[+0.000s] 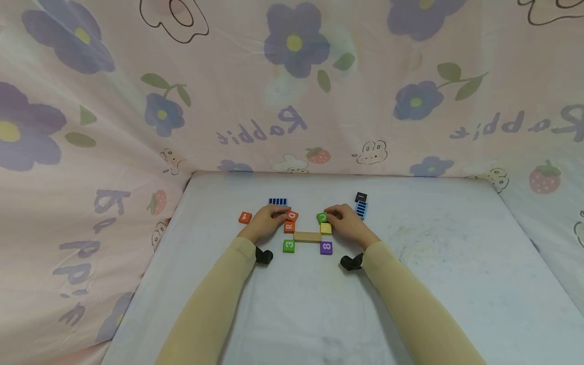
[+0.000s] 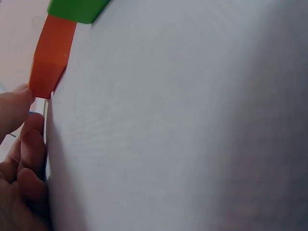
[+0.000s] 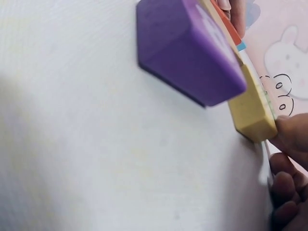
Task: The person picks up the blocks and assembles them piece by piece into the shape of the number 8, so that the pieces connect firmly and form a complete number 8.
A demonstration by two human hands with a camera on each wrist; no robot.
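My left hand (image 1: 264, 223) pinches an orange block (image 1: 292, 216) marked 0 between thumb and fingertips, at the far end of an orange block (image 1: 289, 227) marked R. Opposite it, my right hand (image 1: 350, 223) pinches a green block (image 1: 322, 217) with a white character, at the far side of a yellow block (image 1: 326, 228). A plain wooden bar (image 1: 307, 237) lies between the two rows. Nearer the person are a green block (image 1: 289, 246) marked 3 and a purple block (image 1: 326, 248) marked 8. The right wrist view shows the purple block (image 3: 187, 53) up close.
An orange block (image 1: 245, 217) marked 1 lies left of the left hand. Behind that hand is a blue striped block (image 1: 278, 202). Beyond the right hand lie another blue striped block (image 1: 361, 210) and a black block (image 1: 361, 196). A patterned curtain (image 1: 347, 132) borders the white table (image 1: 447, 284).
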